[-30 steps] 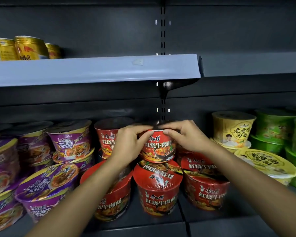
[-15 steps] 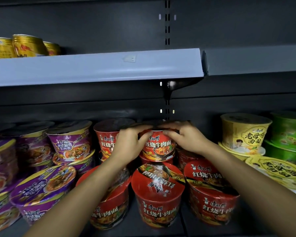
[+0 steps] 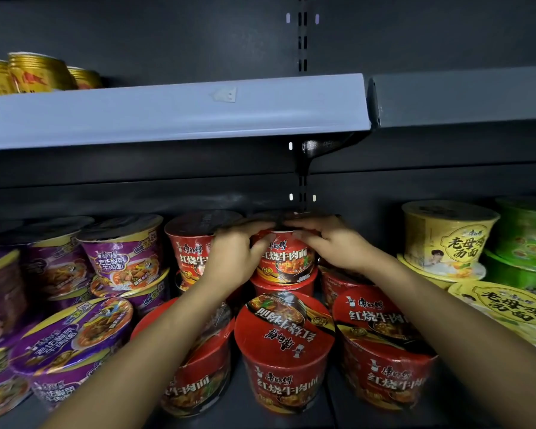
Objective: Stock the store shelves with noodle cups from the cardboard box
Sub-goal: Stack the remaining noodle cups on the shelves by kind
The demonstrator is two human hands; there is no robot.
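Observation:
A red noodle cup (image 3: 287,258) stands on top of another red cup in the back row of the lower shelf (image 3: 369,410). My left hand (image 3: 234,255) grips its left side, thumb on the front and fingers over the rim. My right hand (image 3: 328,241) grips its right side the same way. More red cups stand in front: one in the middle (image 3: 283,351), one at the right (image 3: 384,354), one under my left forearm (image 3: 198,376). Another red cup (image 3: 189,243) stands to the left in the back row. The cardboard box is out of view.
Purple noodle cups (image 3: 121,252) fill the shelf's left part, some lying tilted (image 3: 72,339). Yellow cups (image 3: 446,236) and green cups (image 3: 526,230) stand at the right. The upper shelf's grey edge (image 3: 174,109) hangs overhead with gold cans (image 3: 34,72) on it.
Both hands kept their hold on the red cup and it shifted slightly back and down onto the cup below. The camera moved closer and lower.

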